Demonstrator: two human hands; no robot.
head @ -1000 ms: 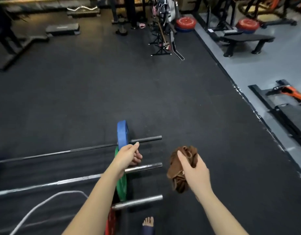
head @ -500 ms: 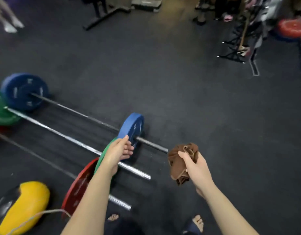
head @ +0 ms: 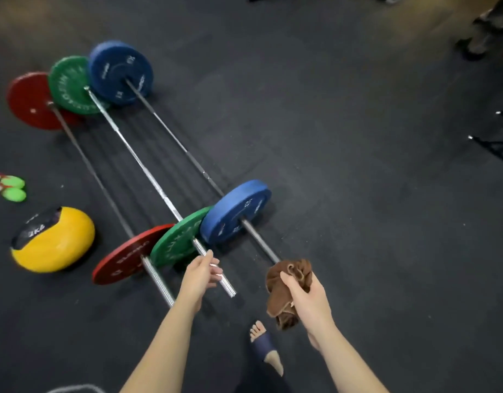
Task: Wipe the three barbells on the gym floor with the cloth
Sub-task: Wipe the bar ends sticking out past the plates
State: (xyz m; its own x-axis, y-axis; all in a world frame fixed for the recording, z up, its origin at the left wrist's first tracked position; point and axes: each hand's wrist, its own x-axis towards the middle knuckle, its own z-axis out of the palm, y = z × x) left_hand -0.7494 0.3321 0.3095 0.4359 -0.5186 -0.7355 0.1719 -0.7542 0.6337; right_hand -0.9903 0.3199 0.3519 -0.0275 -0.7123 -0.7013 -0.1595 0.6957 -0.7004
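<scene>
Clutching a crumpled brown cloth in the right hand, a person stands over three barbells lying side by side on a dark rubber gym floor: a blue-plated steel barbell, a green-plated chrome barbell and a red-plated steel barbell. The cloth hides the near tip of the blue-plated bar from view. The left hand, fingers loosely curled and gripping nothing, hangs over the green-plated bar's near end. A yellow-and-black medicine ball sits near the red plates.
</scene>
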